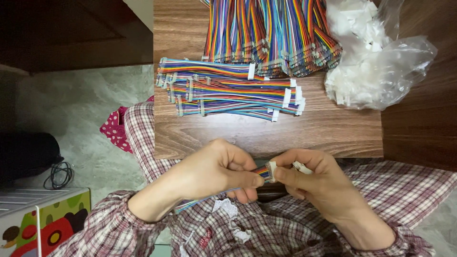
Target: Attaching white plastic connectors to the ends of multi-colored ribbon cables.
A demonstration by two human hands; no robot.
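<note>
My left hand (216,171) pinches a rainbow ribbon cable (263,171) near its end, and the cable trails down under my wrist toward my lap. My right hand (309,178) holds a small white plastic connector (272,171) pressed against the cable's end, with another white connector piece (303,167) sticking out between its fingers. Both hands meet just below the front edge of the wooden table (266,135).
A pile of finished ribbon cables with white connectors (233,90) lies on the table. Behind it sits a large bundle of rainbow cables (271,38). A clear plastic bag of white connectors (376,62) lies at the right. A coloured box (43,223) stands on the floor at left.
</note>
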